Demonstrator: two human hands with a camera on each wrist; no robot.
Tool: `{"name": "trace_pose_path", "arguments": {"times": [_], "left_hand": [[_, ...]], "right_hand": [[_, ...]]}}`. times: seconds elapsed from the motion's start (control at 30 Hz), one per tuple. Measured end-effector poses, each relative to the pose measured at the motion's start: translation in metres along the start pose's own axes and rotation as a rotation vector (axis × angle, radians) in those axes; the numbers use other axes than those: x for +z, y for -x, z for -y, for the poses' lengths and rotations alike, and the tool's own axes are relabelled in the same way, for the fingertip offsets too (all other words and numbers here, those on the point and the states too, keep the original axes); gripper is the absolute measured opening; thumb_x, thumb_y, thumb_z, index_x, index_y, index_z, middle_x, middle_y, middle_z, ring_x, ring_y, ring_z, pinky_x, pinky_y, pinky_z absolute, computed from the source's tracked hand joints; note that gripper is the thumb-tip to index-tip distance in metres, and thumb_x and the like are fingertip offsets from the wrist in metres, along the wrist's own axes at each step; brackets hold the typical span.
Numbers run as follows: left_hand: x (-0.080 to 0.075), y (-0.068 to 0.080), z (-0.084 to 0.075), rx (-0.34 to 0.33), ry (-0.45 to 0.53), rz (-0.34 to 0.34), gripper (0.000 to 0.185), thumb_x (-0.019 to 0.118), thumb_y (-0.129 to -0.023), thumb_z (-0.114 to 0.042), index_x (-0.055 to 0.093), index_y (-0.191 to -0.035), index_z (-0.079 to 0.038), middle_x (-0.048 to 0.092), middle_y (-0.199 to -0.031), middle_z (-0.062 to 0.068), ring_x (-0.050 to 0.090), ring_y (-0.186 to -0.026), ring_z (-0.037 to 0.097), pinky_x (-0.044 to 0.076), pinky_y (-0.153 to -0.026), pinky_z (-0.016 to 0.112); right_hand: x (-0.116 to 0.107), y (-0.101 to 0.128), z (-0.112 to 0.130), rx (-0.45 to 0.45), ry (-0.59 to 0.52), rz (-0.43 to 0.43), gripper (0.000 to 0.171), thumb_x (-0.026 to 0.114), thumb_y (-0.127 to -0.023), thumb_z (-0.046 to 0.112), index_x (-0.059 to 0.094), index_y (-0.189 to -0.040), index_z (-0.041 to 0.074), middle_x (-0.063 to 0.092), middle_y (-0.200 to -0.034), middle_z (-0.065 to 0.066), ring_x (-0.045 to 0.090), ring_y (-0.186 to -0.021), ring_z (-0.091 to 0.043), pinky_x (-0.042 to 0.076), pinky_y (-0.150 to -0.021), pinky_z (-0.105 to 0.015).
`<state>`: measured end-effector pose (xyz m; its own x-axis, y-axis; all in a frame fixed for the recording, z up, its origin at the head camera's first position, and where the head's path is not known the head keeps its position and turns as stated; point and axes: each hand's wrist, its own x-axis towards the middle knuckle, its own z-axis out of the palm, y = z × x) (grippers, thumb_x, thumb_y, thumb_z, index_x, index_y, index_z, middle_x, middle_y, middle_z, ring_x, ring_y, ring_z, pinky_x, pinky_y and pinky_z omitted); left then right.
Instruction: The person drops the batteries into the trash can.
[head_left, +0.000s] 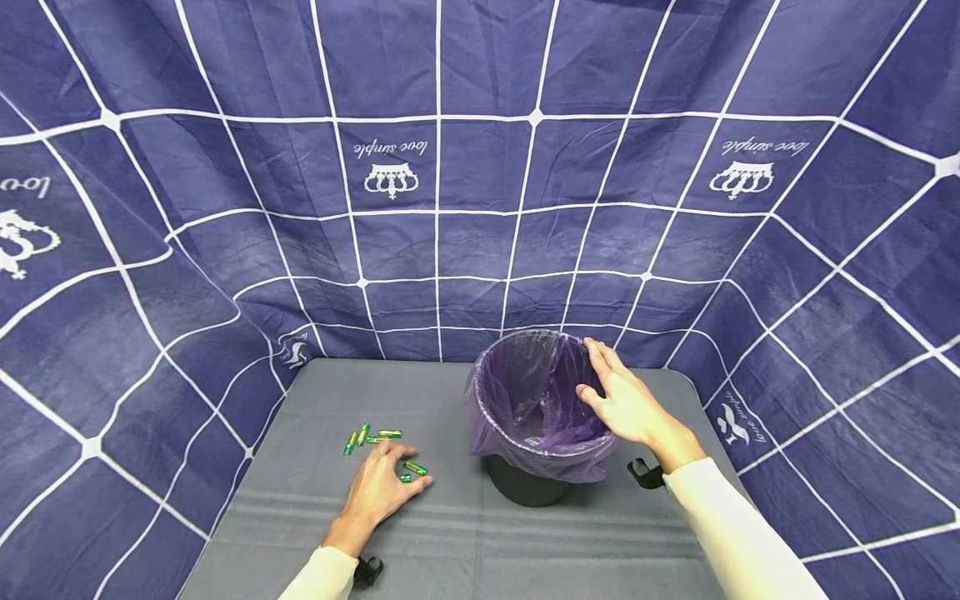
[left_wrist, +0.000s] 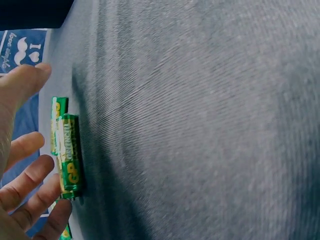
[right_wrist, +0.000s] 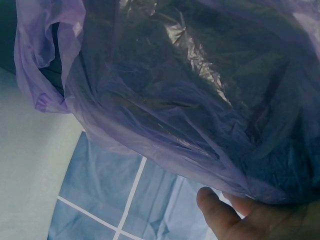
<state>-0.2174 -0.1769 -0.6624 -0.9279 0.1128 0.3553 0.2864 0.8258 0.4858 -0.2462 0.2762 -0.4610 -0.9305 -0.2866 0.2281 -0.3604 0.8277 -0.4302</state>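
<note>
My left hand (head_left: 380, 486) hovers low over the table among several green and yellow GP batteries, fingers spread and loosely bent, holding nothing. One battery (head_left: 415, 468) lies between its thumb and fingers; the left wrist view shows a battery (left_wrist: 69, 155) close by the fingertips with others partly behind it. A black trash bin (head_left: 528, 487) stands right of centre, lined with a translucent purple bag (head_left: 491, 417) folded over its rim. At the bin's right rim is my right hand (head_left: 630, 404), fingers stretched out along the bag's edge. Whether it presses on the bag is hard to tell.
More batteries (head_left: 363, 434) lie just beyond the left hand. The grey table (head_left: 480, 550) is enclosed at the back and sides by blue cloth (head_left: 480, 242) with a white grid. Black straps (head_left: 367, 572) sit at both wrists.
</note>
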Motion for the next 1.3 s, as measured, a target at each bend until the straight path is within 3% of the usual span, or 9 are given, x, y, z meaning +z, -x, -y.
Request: {"name": "trace_pose_path", "arguments": {"times": [0.53, 0.93, 1.3], "left_hand": [[0.0086, 0.0031, -0.0051, -0.130, -0.003, 0.069, 0.043, 0.106, -0.084, -0.035, 0.087, -0.117, -0.015, 0.077, -0.116, 0.008, 0.078, -0.119, 0.038, 0.064, -0.105, 0.058], [0.0082, -0.0009, -0.0079, -0.092, 0.003, 0.049, 0.033, 0.106, -0.084, -0.029, 0.087, -0.108, -0.014, 0.077, -0.110, 0.006, 0.077, -0.115, 0.037, 0.064, -0.104, 0.058], [0.0076, -0.0010, -0.0091, -0.070, 0.045, 0.029, 0.029, 0.107, -0.082, -0.025, 0.088, -0.102, -0.015, 0.076, -0.103, 0.002, 0.069, -0.094, 0.020, 0.063, -0.087, 0.047]], "right_hand": [[0.0020, 0.0014, 0.0008, -0.007, -0.014, -0.008, 0.081, 0.065, -0.113, 0.026, 0.031, -0.180, -0.005, 0.038, -0.184, -0.030, 0.046, -0.168, -0.055, 0.041, -0.135, -0.073], [0.0013, 0.0016, 0.0003, -0.012, -0.022, -0.024, 0.081, 0.064, -0.113, 0.024, 0.030, -0.180, -0.007, 0.036, -0.184, -0.034, 0.041, -0.171, -0.055, 0.037, -0.138, -0.072], [0.0004, 0.0018, 0.0011, -0.010, -0.025, -0.019, 0.082, 0.065, -0.113, 0.025, 0.030, -0.180, -0.008, 0.037, -0.184, -0.034, 0.043, -0.170, -0.056, 0.037, -0.138, -0.072]]}}
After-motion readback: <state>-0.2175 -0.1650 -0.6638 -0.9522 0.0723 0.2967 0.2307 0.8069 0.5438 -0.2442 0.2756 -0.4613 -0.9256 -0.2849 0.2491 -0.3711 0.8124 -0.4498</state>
